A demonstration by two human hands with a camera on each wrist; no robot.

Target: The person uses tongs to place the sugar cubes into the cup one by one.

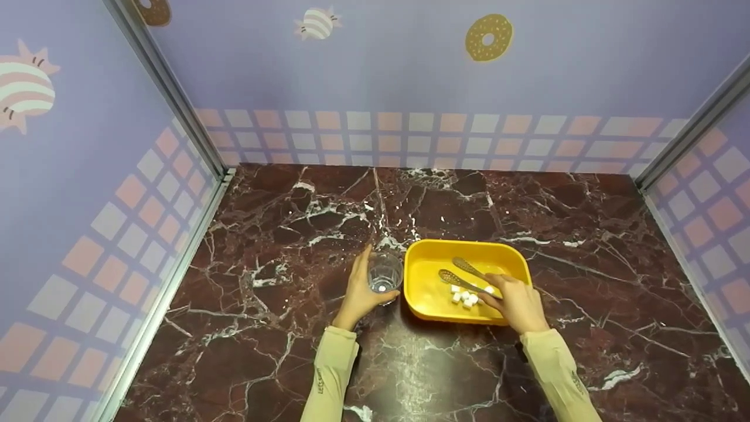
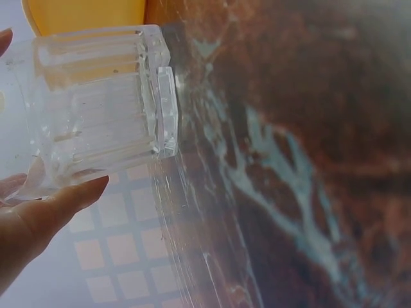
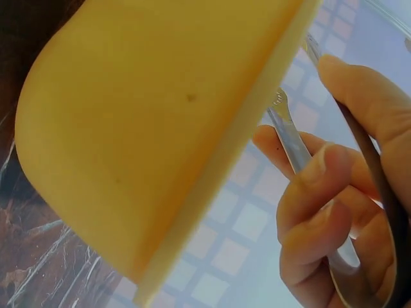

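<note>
My left hand [image 1: 355,296] holds a clear drinking glass [image 1: 385,271], its fingers along the left side and the thumb at the front right. The glass [image 2: 96,109] stands upright on the tabletop, with a small white spot low inside that I cannot make out. With my right hand [image 1: 520,302] I grip metal tongs [image 1: 450,276] by their arms. Their two perforated spoon-shaped tips are spread apart over a yellow plastic tub [image 1: 422,248]. Several small white cubes [image 1: 466,296] lie in the tub, beside and below the tongs. The tub wall [image 3: 128,141] hides the tips in the right wrist view.
The dark red marbled tabletop [image 1: 263,351] carries the tub just right of the glass. Purple wall panels [image 1: 398,70] with sweets and checks enclose the table at the back, left and right. Metal strips [image 1: 170,281] edge the panels.
</note>
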